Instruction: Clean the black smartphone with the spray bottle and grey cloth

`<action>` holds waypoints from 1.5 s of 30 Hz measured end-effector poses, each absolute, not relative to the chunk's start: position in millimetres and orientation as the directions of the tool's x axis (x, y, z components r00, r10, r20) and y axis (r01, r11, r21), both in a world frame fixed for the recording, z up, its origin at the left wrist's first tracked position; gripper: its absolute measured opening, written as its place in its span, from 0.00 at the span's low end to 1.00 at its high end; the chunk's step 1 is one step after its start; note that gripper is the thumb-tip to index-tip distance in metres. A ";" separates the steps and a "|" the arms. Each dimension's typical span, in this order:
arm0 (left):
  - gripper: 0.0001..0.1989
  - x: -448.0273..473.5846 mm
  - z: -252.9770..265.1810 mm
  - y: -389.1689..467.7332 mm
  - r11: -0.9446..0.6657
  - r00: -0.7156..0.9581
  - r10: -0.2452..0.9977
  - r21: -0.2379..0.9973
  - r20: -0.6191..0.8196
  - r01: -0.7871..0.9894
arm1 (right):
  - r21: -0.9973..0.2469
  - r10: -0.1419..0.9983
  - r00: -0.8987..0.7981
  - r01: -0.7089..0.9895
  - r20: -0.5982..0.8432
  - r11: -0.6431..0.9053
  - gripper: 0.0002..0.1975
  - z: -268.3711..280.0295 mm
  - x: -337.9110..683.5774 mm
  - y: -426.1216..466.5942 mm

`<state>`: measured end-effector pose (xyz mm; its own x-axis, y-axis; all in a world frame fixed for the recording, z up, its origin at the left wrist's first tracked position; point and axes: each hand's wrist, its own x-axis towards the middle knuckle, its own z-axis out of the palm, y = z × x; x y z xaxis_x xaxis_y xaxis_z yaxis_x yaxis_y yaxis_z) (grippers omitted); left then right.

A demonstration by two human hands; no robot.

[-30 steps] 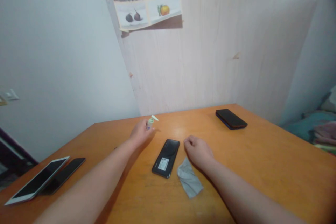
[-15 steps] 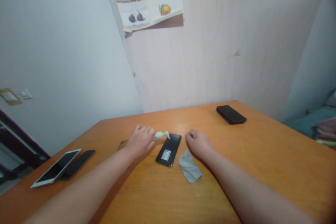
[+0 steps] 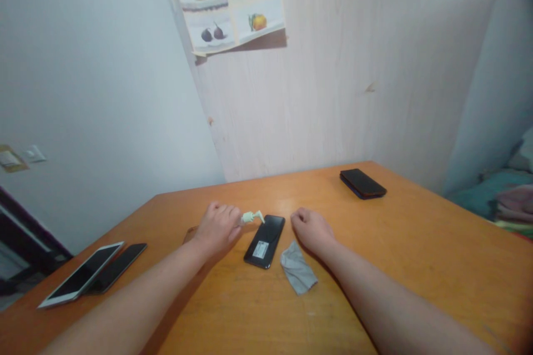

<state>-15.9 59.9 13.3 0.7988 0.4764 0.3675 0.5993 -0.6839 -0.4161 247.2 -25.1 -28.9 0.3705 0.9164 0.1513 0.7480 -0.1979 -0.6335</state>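
Black and label-up on the table [image 3: 237, 310], the phone [image 3: 271, 234] lies just right of your left hand [image 3: 219, 226], whose fingers wrap a pump bottle [image 3: 249, 217] tipped sideways, nozzle [image 3: 261, 216] by the phone's far end. That much is done; whether anything is dispensed, I cannot tell. Your right hand [image 3: 311, 228] rests curled, the grey cloth [image 3: 298, 269] beside it not yet taken up.

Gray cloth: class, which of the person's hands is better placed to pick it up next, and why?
Probably the right hand: it rests, curled, close beside the gray cloth, while the left hand grips the pump bottle across the phone.
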 end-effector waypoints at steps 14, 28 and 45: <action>0.04 -17.4 13.5 61.7 -0.703 0.824 0.403 -0.441 0.398 0.557 | -0.637 0.919 0.366 0.746 0.145 -0.196 0.15 -26.3 246.6 -26.3; 0.03 -17.1 12.7 60.1 -0.715 0.816 0.417 -0.410 0.401 0.567 | -0.628 0.919 0.363 0.754 0.150 -0.195 0.15 -29.6 247.8 -24.0; 0.06 -16.2 18.8 59.9 -0.685 0.725 0.387 -0.349 0.570 0.639 | -0.628 0.922 0.361 0.752 0.142 -0.198 0.15 -27.0 247.0 -26.1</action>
<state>-16.2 59.9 18.8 0.7251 0.3866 0.5699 0.6395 -0.6851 -0.3489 247.0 -26.1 -27.0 0.3613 0.9215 0.1424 0.7525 -0.1979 -0.6282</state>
